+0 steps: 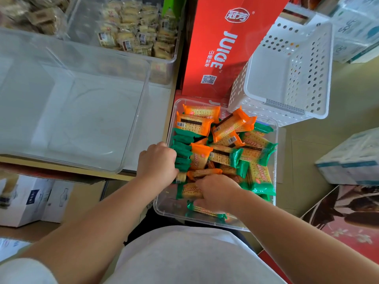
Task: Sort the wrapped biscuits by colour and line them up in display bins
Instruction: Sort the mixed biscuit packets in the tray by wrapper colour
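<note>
Left hand [156, 160] clamps a row of green biscuits [181, 154] stood on edge, likely to keep them upright. Right hand [215, 191], just beside it, curls round another green packet [187, 192], probably for that row. Orange biscuits [196, 121] lie loose beyond both hands, same tub [168, 210].

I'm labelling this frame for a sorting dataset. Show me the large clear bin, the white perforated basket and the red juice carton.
large clear bin [82, 119], head view, bare floor.
white perforated basket [272, 78], head view, bare inner floor.
red juice carton [205, 37], head view, printed face beside the word JUICE.
</note>
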Motion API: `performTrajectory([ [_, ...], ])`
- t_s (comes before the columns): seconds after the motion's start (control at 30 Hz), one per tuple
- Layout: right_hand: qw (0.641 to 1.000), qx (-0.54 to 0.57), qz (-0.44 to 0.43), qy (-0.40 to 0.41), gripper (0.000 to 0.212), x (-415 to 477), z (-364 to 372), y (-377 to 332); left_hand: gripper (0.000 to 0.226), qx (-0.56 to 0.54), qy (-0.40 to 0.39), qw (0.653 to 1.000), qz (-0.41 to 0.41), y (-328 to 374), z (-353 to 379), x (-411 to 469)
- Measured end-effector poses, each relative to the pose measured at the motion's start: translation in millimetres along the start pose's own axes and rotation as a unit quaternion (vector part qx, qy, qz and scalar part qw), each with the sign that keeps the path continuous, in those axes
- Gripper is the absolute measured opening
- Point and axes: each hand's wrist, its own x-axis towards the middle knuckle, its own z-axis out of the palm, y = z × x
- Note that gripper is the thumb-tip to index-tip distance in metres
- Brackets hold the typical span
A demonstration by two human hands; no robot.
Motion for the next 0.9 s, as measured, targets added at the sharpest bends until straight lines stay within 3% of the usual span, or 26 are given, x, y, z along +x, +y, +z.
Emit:
performTrajectory([
  [0.1, 0.999, -0.043, -0.013, -0.022, 0.077, 4.2, 6.4, 4.7, 0.024, -0.034, -0.002, 0.999, 0.004, -1.6, 1.2, -0.4],
  [0.17, 0.998, -0.056, -0.01, -0.041, 0.083, 5.1, 3.9, 7.4, 0.022, -0.059, -0.005, 0.998, 0.003, -3.1, 2.7, -0.4],
  [0.43, 0.995, -0.054, -0.043, -0.078, 0.051, -0.8, -2.6, 2.5, 0.015, -0.094, 0.0, 0.996, -0.001, -6.4, 7.8, 0.7],
  [0.67, 0.998, 0.041, -0.041, -0.012, 0.03, 5.3, -1.4, -2.7, 0.016, -0.158, -0.017, 0.987, 0.03, -14.3, 10.3, 1.0],
  [0.8, 0.998, 0.042, -0.046, -0.002, 0.046, 16.7, 2.2, -12.5, 0.041, -0.229, -0.013, 0.973, 0.032, -21.5, 10.2, -10.5],
  [0.9, 0.998, 0.007, -0.05, 0.025, 0.035, 22.4, 0.0, -18.9, 0.058, -0.277, -0.001, 0.961, 0.009, -25.4, 10.8, -23.3],
])
